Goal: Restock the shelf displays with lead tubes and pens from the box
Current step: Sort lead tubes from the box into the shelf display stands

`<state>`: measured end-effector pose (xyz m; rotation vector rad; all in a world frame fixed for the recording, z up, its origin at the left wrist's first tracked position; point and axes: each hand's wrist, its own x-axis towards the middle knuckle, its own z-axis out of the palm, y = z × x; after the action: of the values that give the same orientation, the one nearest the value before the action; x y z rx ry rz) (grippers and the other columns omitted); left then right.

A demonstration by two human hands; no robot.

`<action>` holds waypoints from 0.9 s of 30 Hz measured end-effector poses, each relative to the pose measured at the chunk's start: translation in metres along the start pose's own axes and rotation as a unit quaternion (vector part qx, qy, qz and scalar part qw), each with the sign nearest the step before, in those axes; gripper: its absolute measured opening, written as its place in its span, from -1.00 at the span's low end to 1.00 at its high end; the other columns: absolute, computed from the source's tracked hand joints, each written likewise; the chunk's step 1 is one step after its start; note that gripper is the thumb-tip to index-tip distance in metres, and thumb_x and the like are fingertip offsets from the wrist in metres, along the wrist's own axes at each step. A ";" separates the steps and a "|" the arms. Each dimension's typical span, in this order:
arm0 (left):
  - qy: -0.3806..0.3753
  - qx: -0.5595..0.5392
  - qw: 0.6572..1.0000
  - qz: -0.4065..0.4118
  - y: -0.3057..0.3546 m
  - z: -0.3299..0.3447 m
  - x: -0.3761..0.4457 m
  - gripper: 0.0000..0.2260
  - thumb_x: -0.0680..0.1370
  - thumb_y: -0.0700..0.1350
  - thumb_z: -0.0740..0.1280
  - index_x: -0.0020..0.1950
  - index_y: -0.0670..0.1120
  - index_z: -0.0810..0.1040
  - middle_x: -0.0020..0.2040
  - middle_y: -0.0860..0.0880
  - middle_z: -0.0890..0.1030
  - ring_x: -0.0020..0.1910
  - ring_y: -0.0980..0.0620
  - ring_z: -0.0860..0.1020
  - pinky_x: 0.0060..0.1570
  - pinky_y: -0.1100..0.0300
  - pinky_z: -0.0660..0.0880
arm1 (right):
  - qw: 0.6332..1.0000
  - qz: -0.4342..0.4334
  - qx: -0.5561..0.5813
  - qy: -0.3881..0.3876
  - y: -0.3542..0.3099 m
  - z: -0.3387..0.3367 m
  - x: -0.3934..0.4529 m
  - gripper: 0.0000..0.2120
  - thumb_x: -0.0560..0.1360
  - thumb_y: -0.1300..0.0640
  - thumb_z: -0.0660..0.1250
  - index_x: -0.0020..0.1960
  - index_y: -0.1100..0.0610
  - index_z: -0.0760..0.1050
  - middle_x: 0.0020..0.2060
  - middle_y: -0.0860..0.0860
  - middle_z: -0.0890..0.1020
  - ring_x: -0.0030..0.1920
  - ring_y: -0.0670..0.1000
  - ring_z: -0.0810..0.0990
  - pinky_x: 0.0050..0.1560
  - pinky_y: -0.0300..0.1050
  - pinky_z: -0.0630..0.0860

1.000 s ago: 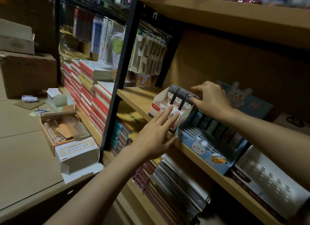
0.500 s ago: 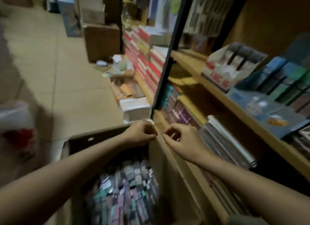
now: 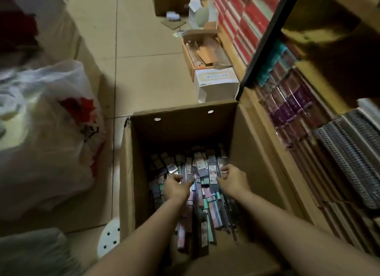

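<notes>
An open cardboard box (image 3: 183,127) stands on the floor against the shelf unit (image 3: 257,135). Its bottom is covered with several slim packs of pens and lead tubes (image 3: 202,195) in grey, green, pink and purple. Both my hands are down inside it. My left hand (image 3: 176,186) has its fingers curled at a dark slim pack (image 3: 189,168). My right hand (image 3: 233,179) curls its fingers at the edge of a labelled pack (image 3: 212,173). Whether either hand actually grips a pack is unclear. The shelf displays are out of view.
A white plastic bag with a red print (image 3: 47,131) bulges at the left. Beyond the big box lie a small white carton (image 3: 217,84) and an open brown box (image 3: 203,53). Spiral notebooks (image 3: 349,158) and purple books (image 3: 287,103) fill the lower shelf at the right.
My hands left the display on the shelf, came down past the box rim and now reach into the packs. My view swung from the shelf down into the box.
</notes>
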<state>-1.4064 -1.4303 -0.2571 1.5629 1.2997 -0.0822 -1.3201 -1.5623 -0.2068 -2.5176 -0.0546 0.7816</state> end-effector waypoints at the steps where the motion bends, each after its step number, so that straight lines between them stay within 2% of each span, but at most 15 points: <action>1: 0.016 0.008 1.000 0.011 -0.003 0.003 0.002 -0.74 0.41 -0.04 0.54 -0.06 -0.01 0.49 -0.04 0.01 0.58 -0.09 0.01 0.54 -0.09 0.17 0.50 | 1.000 0.002 0.000 0.005 0.004 0.006 0.005 -0.67 0.51 0.15 0.42 0.25 0.13 0.48 0.00 0.08 0.62 0.00 0.03 0.58 0.04 -0.11 0.54; 3: 0.014 0.017 0.998 0.051 -0.007 0.008 0.004 -0.74 0.45 -0.06 0.50 0.06 -0.03 0.52 -0.02 0.04 0.58 -0.10 0.08 0.52 -0.23 0.27 0.42 | 1.000 0.003 -0.001 0.012 0.010 0.018 0.012 -0.63 0.51 0.14 0.41 0.28 0.13 0.44 0.02 0.09 0.60 0.01 0.06 0.60 0.07 -0.02 0.58; 4: 0.008 0.030 0.996 0.079 -0.009 0.011 0.005 -0.74 0.47 -0.08 0.48 0.11 -0.05 0.52 0.01 0.03 0.57 -0.07 0.09 0.53 -0.22 0.32 0.41 | 1.000 0.004 0.002 0.016 0.012 0.023 0.014 -0.62 0.51 0.13 0.42 0.28 0.13 0.43 0.02 0.09 0.60 -0.01 0.06 0.61 0.05 0.02 0.60; 6: 0.011 0.071 0.990 0.125 -0.011 0.016 0.005 -0.75 0.49 -0.09 0.45 0.14 -0.06 0.53 0.05 0.02 0.56 0.01 0.07 0.54 -0.06 0.25 0.50 | 1.000 0.007 0.002 0.030 0.014 0.031 0.018 -0.60 0.48 0.06 0.44 0.25 0.13 0.42 0.01 0.08 0.60 -0.02 0.06 0.61 -0.01 0.04 0.62; 8: 0.027 0.097 0.985 0.139 -0.011 0.019 0.005 -0.72 0.50 -0.08 0.45 0.17 -0.05 0.52 0.09 0.02 0.57 0.07 0.04 0.55 0.09 0.08 0.54 | 0.999 0.010 -0.007 0.044 0.016 0.038 0.020 -0.57 0.45 0.01 0.48 0.21 0.11 0.42 -0.04 0.06 0.61 -0.04 0.05 0.61 -0.07 -0.01 0.61; 11: 0.055 0.119 0.980 0.147 -0.004 0.023 0.007 -0.68 0.49 -0.02 0.44 0.20 -0.05 0.51 0.09 0.04 0.57 0.09 0.03 0.54 0.07 0.02 0.55 | 0.998 0.009 0.006 0.060 0.018 0.047 0.021 -0.62 0.44 0.05 0.49 0.18 0.08 0.44 -0.20 -0.01 0.59 -0.21 -0.06 0.57 -0.33 -0.23 0.44; 12: 0.062 0.122 0.980 0.144 0.000 0.024 0.009 -0.68 0.49 -0.02 0.44 0.19 -0.05 0.50 0.07 0.04 0.57 0.07 0.02 0.54 0.04 0.04 0.55 | 0.998 0.012 0.019 0.062 0.019 0.049 0.021 -0.65 0.44 0.07 0.49 0.15 0.09 0.45 -0.25 -0.02 0.58 -0.25 -0.08 0.55 -0.35 -0.25 0.40; 15: 0.071 0.129 0.983 0.111 0.011 0.028 0.015 -0.76 0.52 -0.05 0.42 0.14 -0.05 0.51 -0.05 0.04 0.59 -0.02 0.00 0.57 -0.11 0.11 0.52 | 0.996 0.030 0.069 0.053 0.023 0.050 0.022 -0.75 0.46 0.14 0.48 0.08 0.14 0.51 -0.33 -0.02 0.55 -0.28 -0.09 0.53 -0.24 -0.22 0.47; 17: 0.065 0.137 0.984 0.094 0.015 0.029 0.016 -0.82 0.56 -0.07 0.36 0.15 -0.07 0.55 -0.02 -0.01 0.62 -0.04 -0.02 0.58 -0.15 0.16 0.48 | 0.993 0.046 0.099 0.040 0.028 0.047 0.023 -0.79 0.47 0.14 0.47 0.05 0.17 0.54 -0.37 -0.05 0.55 -0.31 -0.14 0.50 -0.17 -0.22 0.50; 19: 0.063 0.123 0.988 0.074 0.013 0.029 0.014 -0.82 0.59 -0.11 0.30 0.17 -0.09 0.57 0.04 -0.06 0.63 -0.05 -0.03 0.57 -0.17 0.18 0.44 | 0.989 0.061 0.130 0.025 0.033 0.044 0.022 -0.78 0.47 0.13 0.47 0.06 0.17 0.55 -0.35 -0.07 0.56 -0.30 -0.19 0.49 -0.28 -0.30 0.42; 21: 0.061 0.062 0.996 0.023 0.009 0.025 0.009 -0.83 0.60 -0.17 0.28 0.17 -0.12 0.55 0.02 -0.08 0.62 -0.11 -0.01 0.54 -0.18 0.17 0.45 | 0.979 0.079 0.190 0.003 0.034 0.038 0.016 -0.75 0.47 0.15 0.46 0.11 0.17 0.53 -0.28 -0.07 0.58 -0.26 -0.17 0.53 -0.28 -0.31 0.42; 24: 0.037 -0.044 0.997 -0.051 -0.002 0.014 -0.005 -0.91 0.58 -0.21 0.31 0.07 -0.13 0.50 -0.03 -0.08 0.60 -0.12 -0.02 0.54 -0.15 0.15 0.48 | 0.947 0.098 0.299 -0.062 0.033 0.028 0.004 -0.70 0.48 0.21 0.45 0.18 0.15 0.48 -0.14 0.03 0.65 -0.13 0.01 0.65 -0.03 -0.04 0.61; 25: 0.018 -0.072 0.995 -0.068 -0.006 0.010 -0.011 -0.91 0.58 -0.21 0.31 0.07 -0.14 0.49 -0.05 -0.08 0.60 -0.13 -0.03 0.55 -0.15 0.11 0.50 | 0.939 0.096 0.320 -0.082 0.031 0.025 -0.002 -0.70 0.47 0.23 0.45 0.18 0.15 0.49 -0.11 0.06 0.66 -0.11 0.04 0.67 -0.01 -0.01 0.62; 27: -0.031 -0.127 0.988 -0.087 -0.014 0.003 -0.025 -0.88 0.58 -0.24 0.31 0.11 -0.13 0.48 -0.12 -0.06 0.59 -0.20 -0.03 0.57 -0.23 0.06 0.55 | 0.932 0.071 0.337 -0.111 0.029 0.024 -0.012 -0.70 0.46 0.25 0.46 0.17 0.15 0.51 -0.10 0.06 0.68 -0.09 0.03 0.68 -0.06 -0.09 0.63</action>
<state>-1.4257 -1.4517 -0.2522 1.2204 1.3403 -0.0703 -1.3464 -1.5794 -0.2313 -1.7904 0.2776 0.9443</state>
